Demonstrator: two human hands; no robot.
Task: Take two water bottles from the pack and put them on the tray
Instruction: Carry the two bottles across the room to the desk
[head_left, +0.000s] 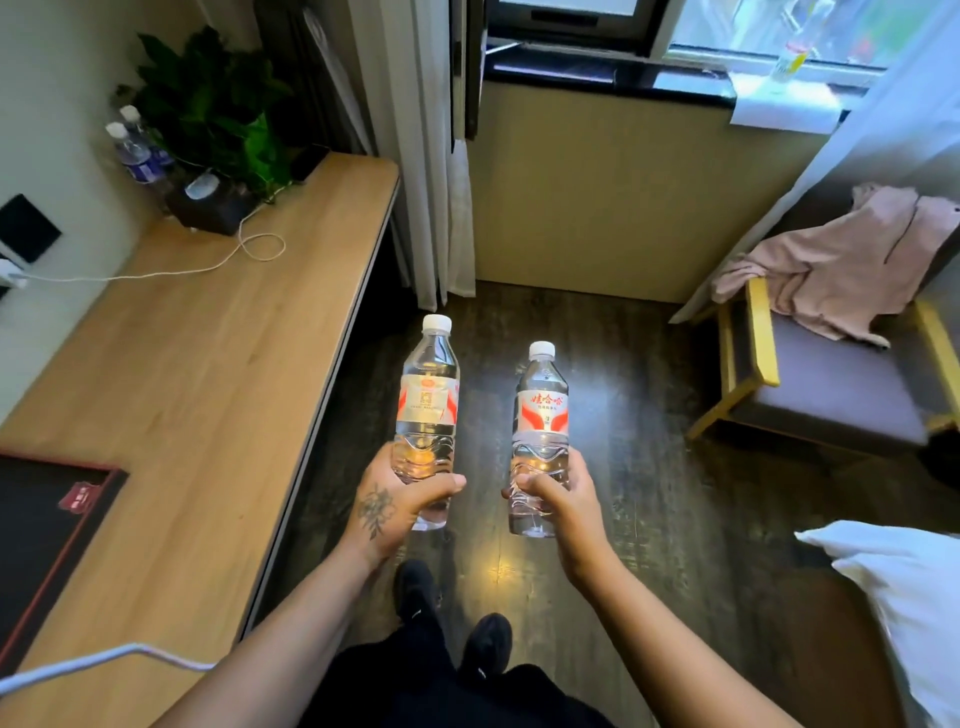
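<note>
Carrying step: left hand (392, 501) and right hand (558, 501) each grip one clear plastic red-labelled water bottle (427, 410) upright; next, setting both on the black red-edged tray (31, 561)

1. This was a hotel-style bedroom, and the furnishing gave it away from the start.
2. Off to the left of the left hand (400, 499) ran a long wooden desk (208, 364), fixed along the wall, with a dark tray (47, 540) at its near end.
3. At the desk's far end, well beyond the hands, stood a potted plant (218, 109) and two complimentary-looking bottles (136, 150).
4. Straight ahead of both hands: pale curtains (431, 156) and a window (675, 31) over a dark sill.
5. To the right of the right hand (558, 499) sat an armchair (831, 384) with a pink garment (841, 260) thrown over it.
6. Nearer on that side, a white pillow (904, 597) showed.
7. Below the hands lay dark wood flooring (623, 415).
</note>
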